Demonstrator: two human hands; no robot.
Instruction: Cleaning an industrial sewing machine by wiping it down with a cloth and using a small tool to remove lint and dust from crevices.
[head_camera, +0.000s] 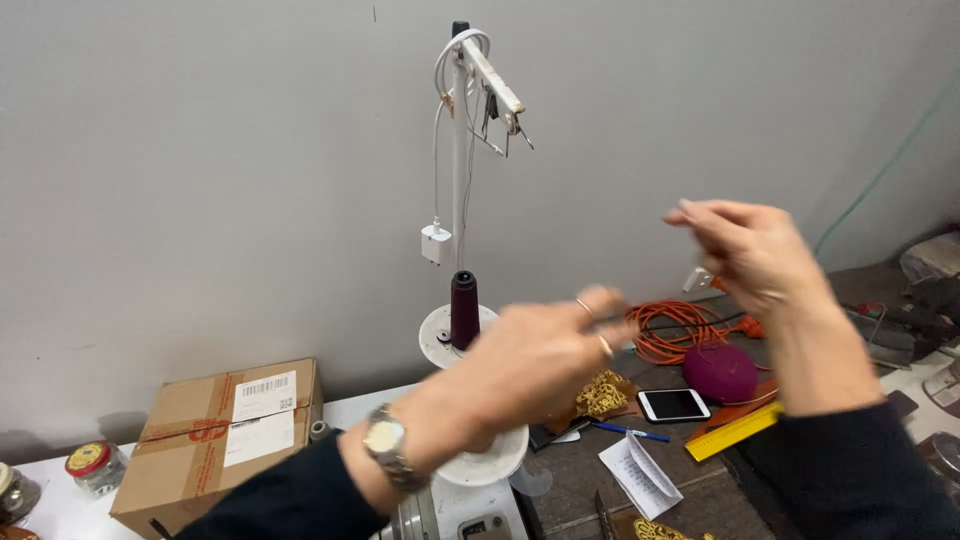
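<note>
Both hands raised in front of the thread stand.

Left hand (540, 355) blurred, fingers loosely curled, grip impossible to tell; right hand (750, 250) higher, fingertips pinched, perhaps on fine thread, not visible. Maroon spool (464, 308) upright on stand (460, 150), behind and left, nearer the left hand. Cluttered table (580, 470), grey wall, cardboard box (225, 425).

The left hand (545, 355) is smeared by motion, so whether its fingertips pinch anything cannot be told. It hides the middle of the white round thread stand (478, 400) and part of the gold lace trim (604, 392). The right hand (750, 250) is blurred too, and any thread between the hands is too fine to see. The bottom edge cuts off both dark sleeves, the grey sewing machine top (470, 515) and a second gold piece (660, 530); the left edge crops a small glass jar (12, 492).
</note>
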